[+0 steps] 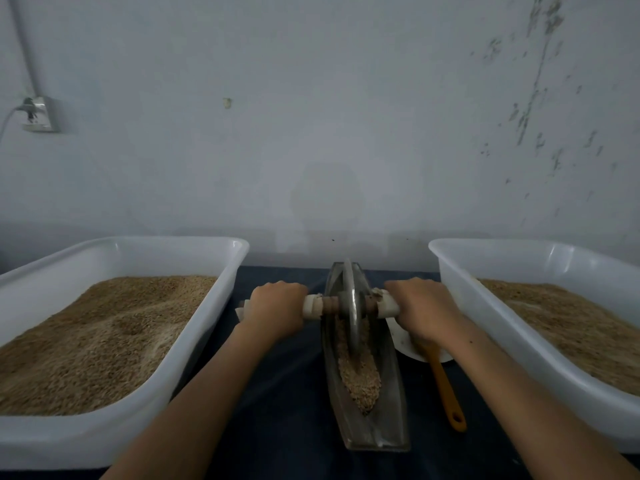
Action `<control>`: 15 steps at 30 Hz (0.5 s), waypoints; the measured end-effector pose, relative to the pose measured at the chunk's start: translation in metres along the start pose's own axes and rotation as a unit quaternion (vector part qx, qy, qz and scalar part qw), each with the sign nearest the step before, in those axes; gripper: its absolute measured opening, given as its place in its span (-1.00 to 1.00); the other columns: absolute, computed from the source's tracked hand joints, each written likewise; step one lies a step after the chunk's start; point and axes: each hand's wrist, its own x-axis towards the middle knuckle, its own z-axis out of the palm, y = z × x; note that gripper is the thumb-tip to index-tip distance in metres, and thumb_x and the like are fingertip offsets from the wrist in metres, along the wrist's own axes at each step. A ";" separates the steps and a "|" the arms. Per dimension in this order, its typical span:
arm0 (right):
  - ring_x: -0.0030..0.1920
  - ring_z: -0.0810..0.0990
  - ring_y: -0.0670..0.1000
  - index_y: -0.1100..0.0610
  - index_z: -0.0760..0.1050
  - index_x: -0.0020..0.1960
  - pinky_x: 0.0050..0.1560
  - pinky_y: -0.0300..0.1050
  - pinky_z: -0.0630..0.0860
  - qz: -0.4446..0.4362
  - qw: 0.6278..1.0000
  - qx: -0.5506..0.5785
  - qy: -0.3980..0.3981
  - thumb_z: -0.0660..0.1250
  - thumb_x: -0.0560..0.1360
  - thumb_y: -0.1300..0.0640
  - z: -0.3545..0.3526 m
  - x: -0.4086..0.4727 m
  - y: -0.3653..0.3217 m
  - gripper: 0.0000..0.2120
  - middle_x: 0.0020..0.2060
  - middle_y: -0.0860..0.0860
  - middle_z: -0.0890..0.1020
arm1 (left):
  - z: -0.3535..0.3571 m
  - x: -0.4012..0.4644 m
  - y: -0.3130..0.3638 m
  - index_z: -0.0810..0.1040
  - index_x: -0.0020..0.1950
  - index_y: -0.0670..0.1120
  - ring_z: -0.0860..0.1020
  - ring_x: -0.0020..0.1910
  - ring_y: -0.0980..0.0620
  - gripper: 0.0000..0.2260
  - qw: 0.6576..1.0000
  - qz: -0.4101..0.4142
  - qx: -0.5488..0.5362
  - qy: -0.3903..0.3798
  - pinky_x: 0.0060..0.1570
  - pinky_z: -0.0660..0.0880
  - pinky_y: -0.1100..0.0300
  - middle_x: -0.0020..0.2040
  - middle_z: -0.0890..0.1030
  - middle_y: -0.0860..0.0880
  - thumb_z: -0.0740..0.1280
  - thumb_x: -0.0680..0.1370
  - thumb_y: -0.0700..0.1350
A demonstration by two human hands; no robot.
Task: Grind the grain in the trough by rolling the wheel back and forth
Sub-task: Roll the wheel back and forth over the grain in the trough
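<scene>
A long boat-shaped metal trough (393, 403) lies on the dark table between my arms, its near end toward me. Tan grain (360, 379) fills its groove. A thin metal wheel (352, 306) stands upright in the far half of the trough, on a wooden axle with white-wrapped handles. My left hand (277, 308) grips the left handle (313, 306). My right hand (424, 311) grips the right handle (386, 304). The wheel's lower edge is sunk in the grain.
A white plastic tub (194, 344) of grain stands at the left, another white tub (485, 327) of grain at the right. An orange-handled scoop (445, 389) and a white dish (407, 346) lie between the trough and the right tub. A wall rises just behind the table.
</scene>
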 end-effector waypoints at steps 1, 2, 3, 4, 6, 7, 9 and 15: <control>-0.08 0.53 0.01 -0.03 0.38 -0.05 -0.09 -0.11 0.43 -0.002 1.000 -0.003 -0.024 0.28 0.50 0.16 -0.003 0.000 0.001 -0.88 -0.06 -0.01 0.59 | -0.002 0.000 0.000 0.45 -0.04 0.01 0.46 -0.18 0.06 -0.88 1.000 0.001 -0.004 -0.026 -0.15 0.38 0.16 -0.08 0.57 0.02 0.35 0.49 -0.04; -0.11 0.52 0.00 -0.04 0.40 -0.04 -0.12 -0.12 0.41 -0.005 0.998 -0.006 -0.057 0.30 0.49 0.16 -0.006 0.001 0.001 -0.86 -0.07 -0.02 0.58 | -0.004 0.000 -0.001 0.48 -0.01 -0.01 0.48 -0.16 0.05 -0.85 0.998 0.001 -0.009 -0.060 -0.13 0.40 0.16 -0.08 0.57 0.01 0.37 0.47 -0.05; -0.13 0.50 -0.02 -0.04 0.42 0.00 -0.14 -0.14 0.39 -0.007 0.995 -0.007 -0.098 0.33 0.47 0.15 -0.010 0.001 0.001 -0.84 -0.10 -0.03 0.57 | -0.007 0.000 -0.001 0.50 0.03 -0.03 0.50 -0.15 0.04 -0.81 0.995 0.000 -0.015 -0.098 -0.12 0.42 0.15 -0.08 0.57 0.00 0.39 0.46 -0.06; -0.15 0.50 -0.03 -0.04 0.45 0.04 -0.16 -0.15 0.39 -0.008 0.990 -0.006 -0.141 0.35 0.46 0.14 -0.013 0.001 0.000 -0.81 -0.14 -0.05 0.54 | -0.010 -0.001 -0.001 0.51 0.06 -0.05 0.52 -0.12 0.02 -0.78 0.990 -0.002 -0.024 -0.137 -0.08 0.45 0.14 -0.07 0.58 -0.01 0.41 0.44 -0.06; -0.16 0.52 -0.04 -0.01 0.48 0.09 -0.20 -0.18 0.40 -0.006 0.980 -0.001 -0.198 0.38 0.43 0.14 -0.019 0.001 -0.001 -0.75 -0.21 -0.07 0.51 | -0.013 -0.002 -0.003 0.53 0.04 -0.08 0.57 -0.10 0.01 -0.77 0.978 -0.001 -0.049 -0.201 -0.03 0.50 0.12 -0.08 0.60 -0.02 0.44 0.43 -0.08; -0.16 0.53 -0.04 0.00 0.49 0.10 -0.22 -0.19 0.41 -0.004 0.977 0.002 -0.212 0.39 0.43 0.15 -0.021 0.001 -0.001 -0.74 -0.23 -0.07 0.51 | -0.014 -0.002 -0.003 0.52 -0.02 -0.09 0.58 -0.14 0.02 -0.81 0.974 0.003 -0.057 -0.220 -0.04 0.51 0.13 -0.15 0.59 0.00 0.45 0.43 -0.09; -0.15 0.54 -0.04 0.01 0.50 0.12 -0.21 -0.19 0.42 -0.002 0.976 0.006 -0.218 0.39 0.43 0.16 -0.022 0.001 -0.002 -0.72 -0.22 -0.07 0.52 | -0.015 -0.003 -0.003 0.50 -0.12 -0.05 0.58 -0.19 0.04 -0.86 0.971 0.007 -0.062 -0.230 -0.08 0.50 0.15 -0.23 0.57 0.02 0.44 0.44 -0.11; -0.09 0.55 0.01 -0.02 0.46 0.04 -0.16 -0.14 0.40 -0.007 0.993 -0.018 -0.113 0.30 0.48 0.16 -0.013 0.000 -0.003 -0.84 -0.08 -0.03 0.58 | -0.009 -0.002 -0.001 0.52 0.07 -0.05 0.52 -0.13 0.03 -0.77 0.992 -0.004 -0.028 -0.123 -0.11 0.44 0.15 -0.09 0.57 -0.01 0.41 0.45 -0.07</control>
